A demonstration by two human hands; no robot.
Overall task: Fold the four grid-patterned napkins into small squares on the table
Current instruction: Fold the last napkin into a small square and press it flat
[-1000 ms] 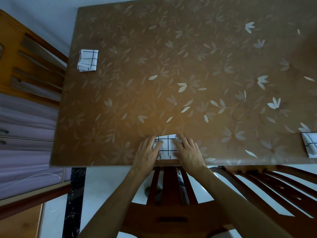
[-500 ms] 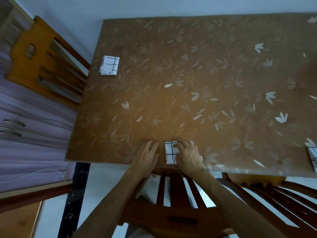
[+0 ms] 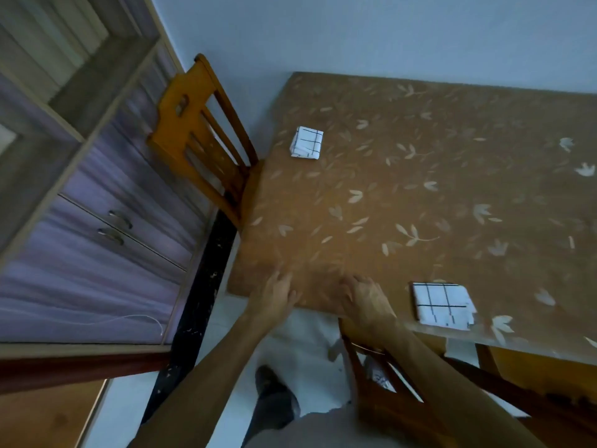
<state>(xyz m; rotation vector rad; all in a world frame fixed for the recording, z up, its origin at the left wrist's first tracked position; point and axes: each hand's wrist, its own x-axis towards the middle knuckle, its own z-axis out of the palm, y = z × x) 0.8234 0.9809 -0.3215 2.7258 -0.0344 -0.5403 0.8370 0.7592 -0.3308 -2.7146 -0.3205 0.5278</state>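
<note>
Resting left hand (image 3: 274, 295) and right hand (image 3: 365, 300) on table (image 3: 420, 195), napkin (image 3: 441, 305) nearby.

White black-gridded napkins (image 3: 441, 305), leaf-patterned brown table (image 3: 420, 195)

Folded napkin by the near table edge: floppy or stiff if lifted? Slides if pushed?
Likely floppy: the folded napkin is layered cloth with uneven layers showing at its near side, so a one-corner lift would probably unfold it. It lies flat, so it should not roll. On the smooth-looking table a push may slide it, and it sits close to the edge.
</note>
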